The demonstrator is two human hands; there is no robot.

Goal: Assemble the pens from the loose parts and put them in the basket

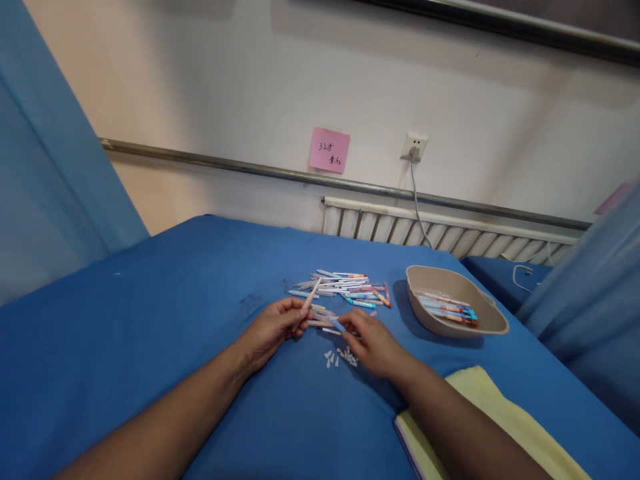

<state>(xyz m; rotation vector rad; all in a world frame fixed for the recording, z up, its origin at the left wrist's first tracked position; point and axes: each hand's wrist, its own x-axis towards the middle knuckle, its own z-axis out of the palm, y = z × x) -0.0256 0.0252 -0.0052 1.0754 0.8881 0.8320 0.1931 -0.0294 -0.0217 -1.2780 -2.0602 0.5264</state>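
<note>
My left hand [273, 328] pinches a pale pen [312, 294] that points up and away from me. My right hand [373, 343] is closed on a blue-tipped pen [338, 325] lying low over the cloth. Between the hands lie a few loose pen barrels [320, 311]. Several small white caps [340, 358] are scattered just in front of my right hand. A heap of coloured pens [350, 288] lies just beyond both hands. A beige oval tray [480, 325] to the right holds a few pens [447, 309].
Everything rests on a blue cloth-covered surface [175, 320]. A yellow towel [500, 420] lies under my right forearm. Behind are a wall with a pink note [329, 150], a socket with a cable [414, 148], a radiator [450, 230] and blue curtains [50, 173] at the sides.
</note>
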